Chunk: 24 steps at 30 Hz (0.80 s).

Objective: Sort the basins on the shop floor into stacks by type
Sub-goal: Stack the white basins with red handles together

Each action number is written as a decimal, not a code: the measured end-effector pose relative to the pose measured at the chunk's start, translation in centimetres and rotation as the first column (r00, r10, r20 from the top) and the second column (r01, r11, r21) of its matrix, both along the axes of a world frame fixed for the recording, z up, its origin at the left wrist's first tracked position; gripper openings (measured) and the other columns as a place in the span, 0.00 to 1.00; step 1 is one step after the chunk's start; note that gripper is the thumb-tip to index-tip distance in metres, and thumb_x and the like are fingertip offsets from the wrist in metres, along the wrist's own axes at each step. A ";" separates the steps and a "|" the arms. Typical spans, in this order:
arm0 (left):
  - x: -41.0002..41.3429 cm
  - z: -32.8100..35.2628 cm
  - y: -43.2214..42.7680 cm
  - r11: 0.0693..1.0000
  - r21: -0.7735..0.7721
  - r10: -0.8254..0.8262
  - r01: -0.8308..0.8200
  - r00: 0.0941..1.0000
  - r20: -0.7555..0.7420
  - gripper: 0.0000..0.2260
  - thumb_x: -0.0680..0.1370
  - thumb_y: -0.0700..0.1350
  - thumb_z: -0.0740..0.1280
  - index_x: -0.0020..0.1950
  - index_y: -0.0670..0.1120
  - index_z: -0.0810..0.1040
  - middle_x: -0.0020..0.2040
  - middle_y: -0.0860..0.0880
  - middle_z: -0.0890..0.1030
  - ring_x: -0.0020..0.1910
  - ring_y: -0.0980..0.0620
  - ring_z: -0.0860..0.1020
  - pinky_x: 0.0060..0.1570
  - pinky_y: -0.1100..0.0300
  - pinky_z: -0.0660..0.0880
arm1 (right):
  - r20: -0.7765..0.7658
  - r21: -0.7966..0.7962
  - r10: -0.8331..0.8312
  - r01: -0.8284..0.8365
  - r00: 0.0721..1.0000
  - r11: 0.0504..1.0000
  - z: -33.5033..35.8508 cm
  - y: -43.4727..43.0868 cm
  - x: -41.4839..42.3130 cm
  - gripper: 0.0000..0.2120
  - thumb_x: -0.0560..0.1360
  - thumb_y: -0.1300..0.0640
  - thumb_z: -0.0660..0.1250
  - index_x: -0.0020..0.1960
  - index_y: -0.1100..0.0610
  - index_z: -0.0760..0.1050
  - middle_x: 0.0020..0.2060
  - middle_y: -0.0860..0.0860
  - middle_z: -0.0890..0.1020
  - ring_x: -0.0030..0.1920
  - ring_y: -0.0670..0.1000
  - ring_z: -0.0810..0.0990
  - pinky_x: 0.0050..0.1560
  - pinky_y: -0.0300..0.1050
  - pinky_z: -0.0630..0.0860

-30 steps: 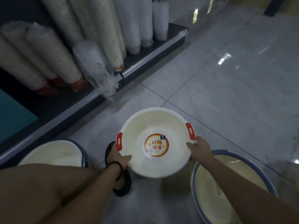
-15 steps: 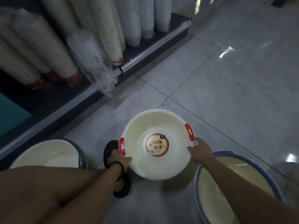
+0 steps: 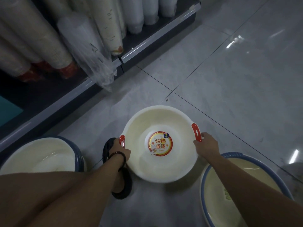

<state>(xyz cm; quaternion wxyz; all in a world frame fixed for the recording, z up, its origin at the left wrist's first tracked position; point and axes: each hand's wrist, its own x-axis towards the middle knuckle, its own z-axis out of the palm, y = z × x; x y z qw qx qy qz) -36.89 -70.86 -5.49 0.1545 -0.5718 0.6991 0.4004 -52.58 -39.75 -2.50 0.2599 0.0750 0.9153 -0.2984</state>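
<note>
Nearest me: blue-rimmed basin (image 3: 203, 185) lower right, blue-rimmed stack (image 3: 41, 157) lower left, well apart. Between them sits the white basin (image 3: 164, 168) with red handles and a round sticker (image 3: 160, 143) in its bottom (Chinese text). My left hand (image 3: 121, 149) grips the rim just below the left handle, thumb inside. My right hand (image 3: 207, 145) curls round the rim by the right handle. Can't tell if the basin touches the floor. Black sandal (image 3: 125, 190) just beside it. Farther back: shelf (image 3: 147, 45) with sleeved cup stacks (image 3: 54, 46).
</note>
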 end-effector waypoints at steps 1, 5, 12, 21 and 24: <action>-0.1 0.0 0.0 1.000 0.002 0.005 -0.005 1.000 -0.006 0.37 0.73 0.41 0.73 0.79 0.53 0.62 0.65 0.41 0.77 0.58 0.35 0.78 0.56 0.38 0.82 | -0.003 0.004 -0.001 0.001 1.000 1.000 0.0 0.0 0.0 0.22 0.82 0.51 0.71 0.74 0.57 0.74 0.65 0.56 0.83 0.63 0.61 0.83 0.69 0.61 0.76; -0.2 0.6 -0.1 0.999 0.031 0.022 -0.020 0.996 -0.083 0.35 0.73 0.39 0.75 0.77 0.52 0.67 0.63 0.43 0.78 0.57 0.37 0.78 0.56 0.38 0.82 | 0.002 -0.021 -0.015 0.015 1.000 1.000 0.6 0.1 0.2 0.23 0.82 0.50 0.70 0.74 0.56 0.75 0.66 0.55 0.83 0.63 0.60 0.84 0.69 0.60 0.76; 4.3 -2.9 4.8 0.865 0.347 0.429 -0.363 0.893 -0.134 0.36 0.71 0.44 0.74 0.71 0.68 0.63 0.67 0.47 0.75 0.62 0.30 0.76 0.46 0.24 0.78 | 0.226 -0.095 -0.136 0.160 0.965 0.982 -1.2 -0.1 5.6 0.10 0.84 0.53 0.66 0.62 0.56 0.76 0.53 0.55 0.83 0.48 0.55 0.82 0.48 0.51 0.82; -0.9 -2.1 3.2 0.873 0.305 0.456 -0.381 0.859 -0.231 0.19 0.75 0.37 0.65 0.56 0.60 0.79 0.57 0.48 0.82 0.57 0.35 0.79 0.41 0.25 0.79 | 0.352 -0.343 -0.197 0.322 0.915 0.882 -1.1 -2.9 3.1 0.16 0.84 0.54 0.65 0.70 0.56 0.74 0.54 0.54 0.82 0.50 0.57 0.83 0.46 0.53 0.85; -3.7 -0.7 0.5 0.862 0.326 0.464 -0.388 0.863 -0.199 0.14 0.80 0.37 0.65 0.58 0.55 0.79 0.56 0.45 0.81 0.55 0.33 0.79 0.37 0.25 0.80 | 0.503 -0.426 -0.193 0.436 0.842 0.793 -0.8 -5.2 1.7 0.24 0.83 0.57 0.68 0.77 0.49 0.68 0.63 0.55 0.80 0.56 0.58 0.83 0.50 0.55 0.84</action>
